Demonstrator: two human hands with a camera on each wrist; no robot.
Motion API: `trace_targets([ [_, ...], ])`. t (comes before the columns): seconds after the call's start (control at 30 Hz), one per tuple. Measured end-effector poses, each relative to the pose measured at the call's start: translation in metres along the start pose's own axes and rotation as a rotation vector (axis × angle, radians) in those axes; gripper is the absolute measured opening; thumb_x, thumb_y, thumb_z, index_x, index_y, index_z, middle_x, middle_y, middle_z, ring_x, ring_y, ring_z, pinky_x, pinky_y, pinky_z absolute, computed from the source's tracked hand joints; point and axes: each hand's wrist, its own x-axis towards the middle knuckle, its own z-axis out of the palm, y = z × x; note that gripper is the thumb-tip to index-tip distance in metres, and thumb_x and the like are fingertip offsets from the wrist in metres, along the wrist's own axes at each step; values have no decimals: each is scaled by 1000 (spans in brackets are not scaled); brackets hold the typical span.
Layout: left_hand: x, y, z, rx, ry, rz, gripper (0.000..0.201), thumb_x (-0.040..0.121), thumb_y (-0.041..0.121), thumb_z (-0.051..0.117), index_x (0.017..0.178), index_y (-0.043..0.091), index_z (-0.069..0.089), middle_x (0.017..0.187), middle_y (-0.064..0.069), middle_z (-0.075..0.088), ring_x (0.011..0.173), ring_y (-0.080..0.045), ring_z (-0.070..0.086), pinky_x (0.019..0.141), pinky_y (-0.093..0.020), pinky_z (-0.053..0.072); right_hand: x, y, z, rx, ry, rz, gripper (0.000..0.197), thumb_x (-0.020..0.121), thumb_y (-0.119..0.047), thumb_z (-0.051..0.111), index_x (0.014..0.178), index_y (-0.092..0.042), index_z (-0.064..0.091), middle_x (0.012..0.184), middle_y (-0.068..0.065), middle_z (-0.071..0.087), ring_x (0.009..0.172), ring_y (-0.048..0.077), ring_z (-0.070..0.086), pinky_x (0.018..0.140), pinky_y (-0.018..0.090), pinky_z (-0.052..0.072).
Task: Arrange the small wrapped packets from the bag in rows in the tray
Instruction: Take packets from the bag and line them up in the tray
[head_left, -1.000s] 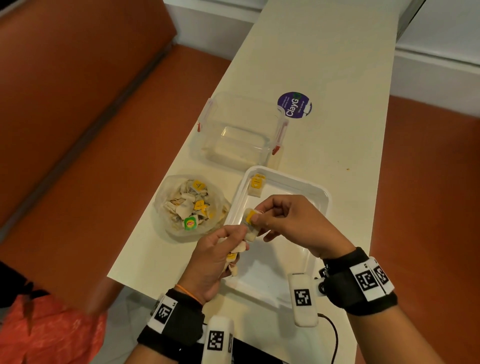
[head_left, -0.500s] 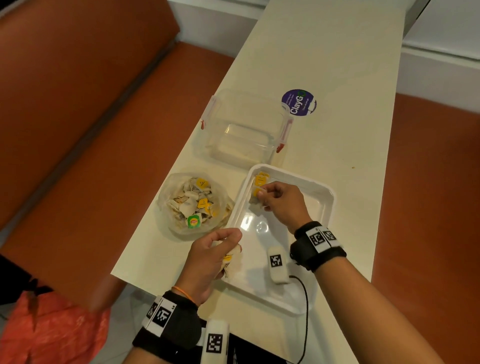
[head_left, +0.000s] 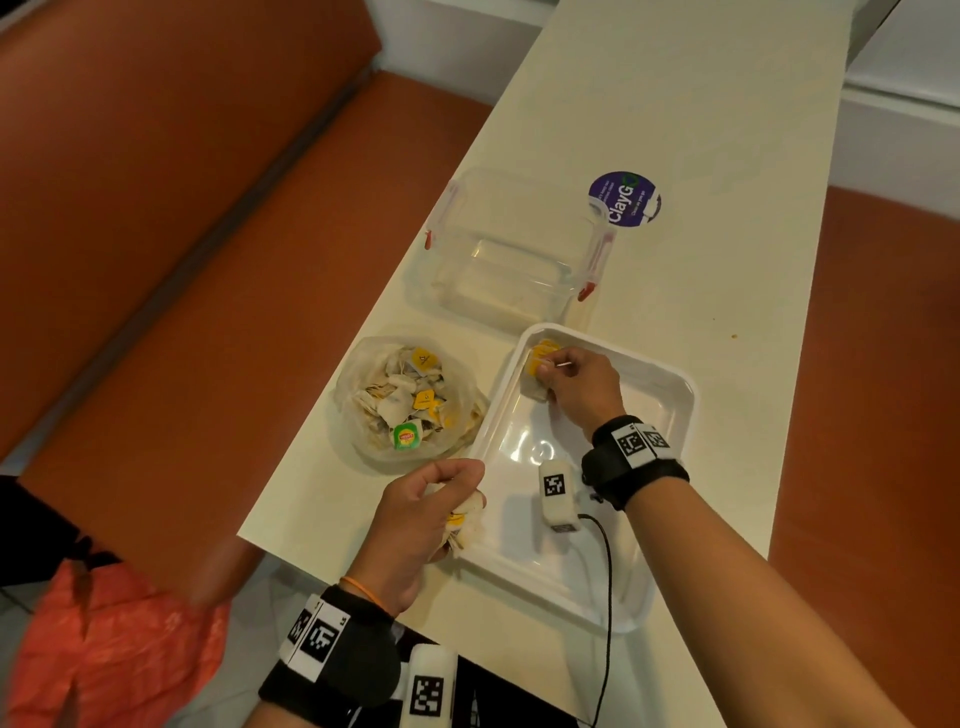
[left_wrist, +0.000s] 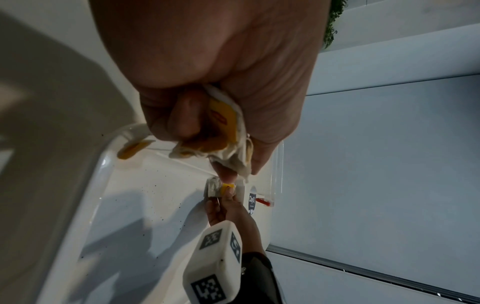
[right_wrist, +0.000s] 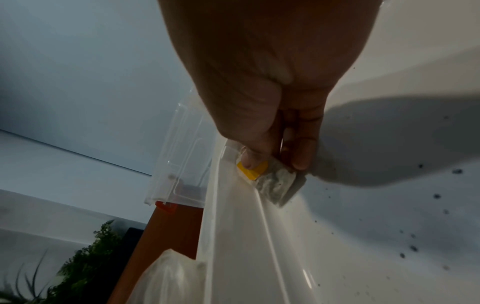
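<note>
1. At far left an orange-brown bench seat runs along your cream tabletop, and a crumpled orange-red bag lies low beside your left forearm.
2. The clear plastic bag sits open on the tabletop near its left edge, heaped with small wrapped packets, most with yellow tags, one green.
3. Your left hand hovers at the near left corner of the tray; its fingers are curled tight round a bunch of packets, one yellow tag dangling on a thread.
4. Behind the bag, a clear lidless container with red clips stands just beyond the tray.
5. The white tray lies on the tabletop, its floor speckled with dark crumbs.
6. Your right hand reaches into the tray's far left corner, its fingers pinching one packet by its yellow tag against the tray floor, just beside another packet already lying in that corner.
7. Further right, a round purple sticker lies flat on the tabletop; beyond it runs a pale wall, with orange-brown floor at right.
</note>
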Motion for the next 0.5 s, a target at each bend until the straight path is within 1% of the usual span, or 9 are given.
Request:
trace_targets([
  [0.13,-1,0,0,12,12,0,21,91,38,78,105,23,79,84,-1,76,60,-11,59,47,-20,39,-5,-2,-3,-6,-22,-42,8,98,-20,69,101,-12,70,90,4,73,73,16,66,54,16,50],
  [0.2,-1,0,0,25,15,-3,21,91,39,77,105,24,79,84,0,76,61,-11,58,47,-20,38,-6,-3,-3,-9,-18,-52,5,98,-18,70,98,-13,70,90,5,72,72,16,66,50,12,48],
  [0.23,-2,-1,0,28,14,-5,21,91,40,78,104,25,79,84,0,76,61,-11,58,49,-21,38,-5,-2,-2,-13,-12,-52,4,97,-17,71,96,-14,70,88,5,72,72,17,66,52,13,50],
  [0.27,-2,-1,0,30,14,-7,21,90,41,78,104,25,79,84,0,76,61,-11,57,50,-22,38,-4,-1,0,-14,0,-49,3,96,-17,72,95,-15,70,88,5,73,71,18,68,56,17,53],
  [0.33,-3,-1,0,33,15,-10,21,91,40,77,104,24,79,84,1,76,61,-11,57,52,-23,37,-4,1,3,-7,27,-29,3,94,-17,76,94,-15,73,89,6,75,76,23,72,66,29,61],
  [0.37,-3,-1,0,31,16,-10,21,91,40,77,105,24,79,84,1,76,62,-11,57,51,-23,37,-3,2,4,8,35,-17,4,93,-17,77,94,-14,75,91,6,76,81,24,74,70,33,64],
  [0.4,-3,-1,-1,27,17,-10,21,91,39,77,105,23,79,83,1,75,62,-12,57,50,-22,37,-3,3,6,30,45,-11,4,91,-15,79,94,-13,76,92,6,77,84,25,75,72,34,65],
  [0.47,-4,-2,-2,18,20,-11,22,91,38,77,105,22,79,83,0,75,63,-13,57,48,-21,37,-4,3,7,69,65,-11,3,90,-12,80,93,-12,77,92,5,77,85,25,75,72,30,65],
  [0.5,-4,-2,-2,16,22,-13,22,91,38,78,105,22,79,83,0,75,63,-13,57,48,-21,38,-5,2,7,75,77,-13,4,90,-11,80,92,-14,77,91,4,76,85,23,74,74,30,64],
])
